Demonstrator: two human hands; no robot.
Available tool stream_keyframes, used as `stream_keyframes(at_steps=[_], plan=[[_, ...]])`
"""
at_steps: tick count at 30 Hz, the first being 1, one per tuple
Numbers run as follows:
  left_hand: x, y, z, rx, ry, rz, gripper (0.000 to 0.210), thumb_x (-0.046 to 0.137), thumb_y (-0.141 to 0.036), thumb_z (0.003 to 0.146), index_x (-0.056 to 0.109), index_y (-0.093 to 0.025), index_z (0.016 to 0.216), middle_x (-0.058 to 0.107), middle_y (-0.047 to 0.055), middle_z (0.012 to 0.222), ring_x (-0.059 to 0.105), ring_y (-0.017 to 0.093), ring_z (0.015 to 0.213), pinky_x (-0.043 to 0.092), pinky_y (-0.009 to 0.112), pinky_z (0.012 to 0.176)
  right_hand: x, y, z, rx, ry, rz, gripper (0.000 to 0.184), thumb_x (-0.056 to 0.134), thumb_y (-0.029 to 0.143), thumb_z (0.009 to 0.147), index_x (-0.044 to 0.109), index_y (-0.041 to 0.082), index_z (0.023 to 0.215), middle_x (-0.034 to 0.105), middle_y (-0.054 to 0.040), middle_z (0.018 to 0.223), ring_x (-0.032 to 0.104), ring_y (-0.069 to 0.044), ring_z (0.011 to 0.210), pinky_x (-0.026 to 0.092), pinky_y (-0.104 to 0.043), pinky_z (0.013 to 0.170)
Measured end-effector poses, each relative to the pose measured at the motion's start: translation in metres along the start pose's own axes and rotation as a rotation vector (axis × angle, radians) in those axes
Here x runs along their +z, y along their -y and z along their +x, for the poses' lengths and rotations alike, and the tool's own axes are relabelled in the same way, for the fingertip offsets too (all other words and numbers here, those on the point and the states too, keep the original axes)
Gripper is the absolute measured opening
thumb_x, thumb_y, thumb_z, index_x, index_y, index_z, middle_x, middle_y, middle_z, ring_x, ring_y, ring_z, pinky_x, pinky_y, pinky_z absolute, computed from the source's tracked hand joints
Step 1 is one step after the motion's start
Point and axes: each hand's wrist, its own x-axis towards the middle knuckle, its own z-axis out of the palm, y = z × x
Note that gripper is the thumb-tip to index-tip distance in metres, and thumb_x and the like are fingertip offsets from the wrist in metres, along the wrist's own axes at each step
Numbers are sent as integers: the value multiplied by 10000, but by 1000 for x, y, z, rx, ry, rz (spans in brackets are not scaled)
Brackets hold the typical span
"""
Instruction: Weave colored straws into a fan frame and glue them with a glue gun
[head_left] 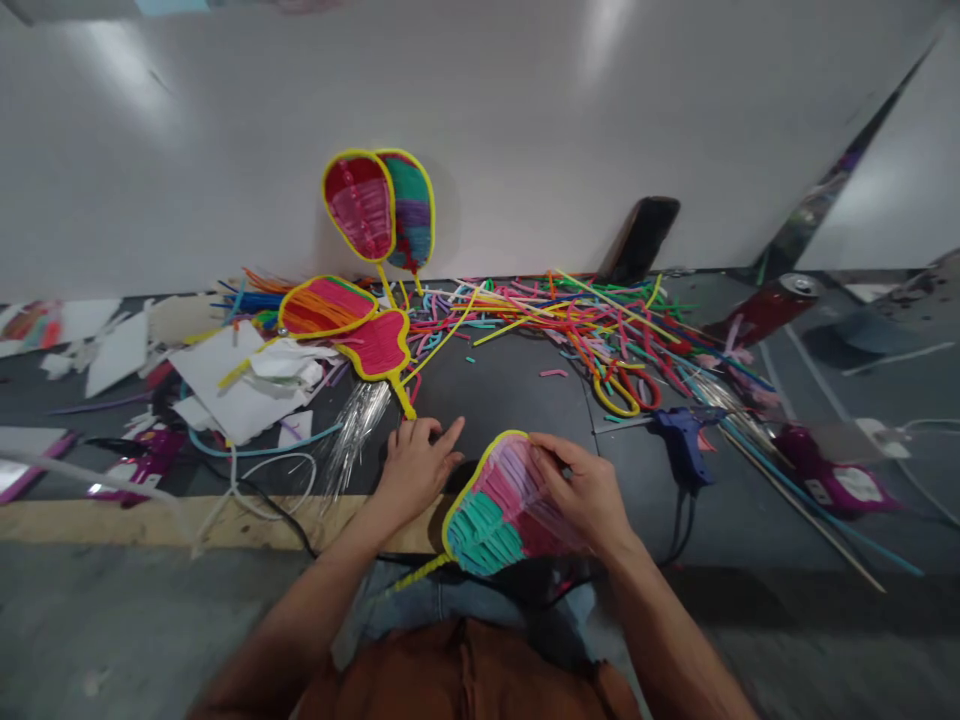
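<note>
My right hand (585, 485) pinches the upper right edge of a fan-shaped pipe-cleaner piece (480, 530), filled with teal, pink, lilac and dark red strands inside a yellow rim. Its yellow stem points down-left over my lap. Part of its right side is covered by that hand. My left hand (420, 465) rests at the table's front, thumb apart from the fingers. Its fingertips are by the end of the yellow stem of a pink pipe-cleaner piece (381, 345); whether they touch it I cannot tell. An orange and pink fan piece (326, 306) overlaps that one.
Two finished-looking fan pieces (360, 205) lean on the white wall (525, 130). Loose pipe cleaners (525, 305) lie along the back. At right are scissors (622, 390), a blue glue gun (684, 440), a phone (645, 235) and a can (780, 305). Paper scraps (225, 375) and cords lie left.
</note>
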Motion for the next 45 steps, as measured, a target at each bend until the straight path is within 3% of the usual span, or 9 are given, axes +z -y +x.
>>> stream_keyframes(at_steps=[7,15,19,26,30,35,40,42,45], plan=[[-21,-23,-8,34,-180,-467,256,507,-309,927,726,-239,1039,633,43,811,551,187,844,451,316,793,2,-1,0,15,3,-11,264,516,290,873,729,202,1001,765,-67,959,723,-194,838,570,-305,805],[-27,-40,0,-167,-189,-738,143,655,-303,792,702,-220,686,634,7,678,561,156,690,454,279,690,4,0,1,-5,18,-21,255,515,267,879,726,214,1012,763,-59,975,721,-193,847,566,-310,821],[-26,-35,7,-246,-147,-764,268,714,-341,732,568,-190,565,559,-16,618,527,137,638,439,263,659,4,0,1,-15,31,-27,260,510,259,885,718,218,1036,759,-56,994,719,-194,870,561,-315,838],[-29,-48,24,-94,122,-764,420,697,-289,759,595,-220,1161,631,60,1148,630,183,924,499,307,834,7,5,2,-44,58,-27,250,508,249,897,712,218,1038,757,-59,996,714,-189,887,552,-298,841],[-30,-57,32,93,95,-528,231,554,-256,871,656,-216,1075,664,64,1041,607,206,1004,464,329,908,9,6,3,-69,79,-12,242,513,246,899,711,226,1036,759,-57,983,712,-188,874,552,-288,812],[-30,-59,40,155,187,-428,195,517,-223,876,682,-224,979,676,40,943,614,190,924,467,296,841,12,5,6,-85,98,-34,252,506,233,886,715,229,1026,762,-55,963,713,-190,854,553,-290,797],[-29,-49,43,-22,252,-707,321,620,-292,805,636,-213,1116,674,50,1012,629,186,871,489,304,811,10,9,5,-73,72,-2,253,504,223,875,718,228,1010,762,-50,953,713,-184,845,554,-278,790],[-30,-42,39,-185,337,-930,487,672,-331,763,569,-198,1220,663,54,1021,638,165,818,504,283,751,9,9,3,-50,44,11,242,507,233,884,716,226,1005,760,-49,953,711,-183,856,551,-280,807],[-33,-34,29,-383,498,-1201,468,712,-365,737,605,-162,1144,679,52,938,639,151,800,497,261,729,7,6,-1,-9,21,25,223,526,255,890,714,226,1006,757,-50,964,709,-184,867,549,-289,827]])
